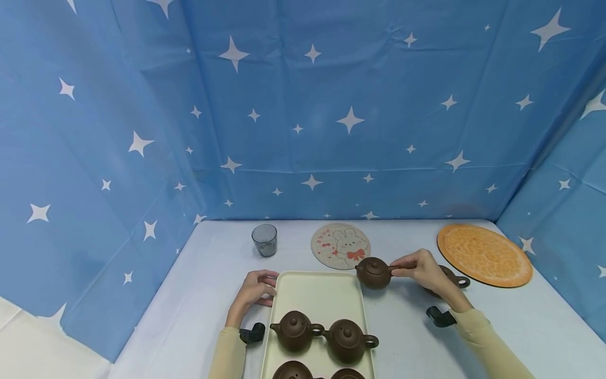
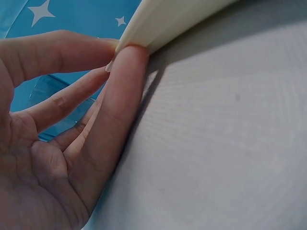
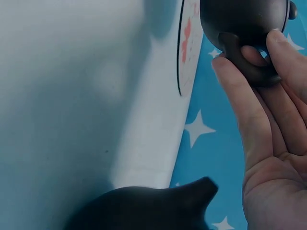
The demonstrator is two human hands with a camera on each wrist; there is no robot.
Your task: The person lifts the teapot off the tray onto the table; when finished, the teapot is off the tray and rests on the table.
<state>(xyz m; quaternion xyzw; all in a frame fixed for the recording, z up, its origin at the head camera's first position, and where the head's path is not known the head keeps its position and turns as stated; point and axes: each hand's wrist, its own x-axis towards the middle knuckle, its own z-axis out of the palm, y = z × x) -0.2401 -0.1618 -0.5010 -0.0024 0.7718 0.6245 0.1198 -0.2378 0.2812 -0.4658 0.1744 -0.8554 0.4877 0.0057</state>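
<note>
My right hand pinches a dark brown teapot by its handle, spout to the left, above the table beside the tray's far right corner. The right wrist view shows thumb and fingers around the handle of this teapot. At the left edge of the cream tray, my left hand grips the rim, and its thumb shows against the rim in the left wrist view. On the tray stand several matching teapots, the nearest ones cut off by the frame.
Partly hidden behind my right forearm, another brown teapot stands on the table. A round rabbit mat lies beyond the tray, with a grey-blue glass to its left. An orange round mat lies far right. Blue starry cloth walls the table.
</note>
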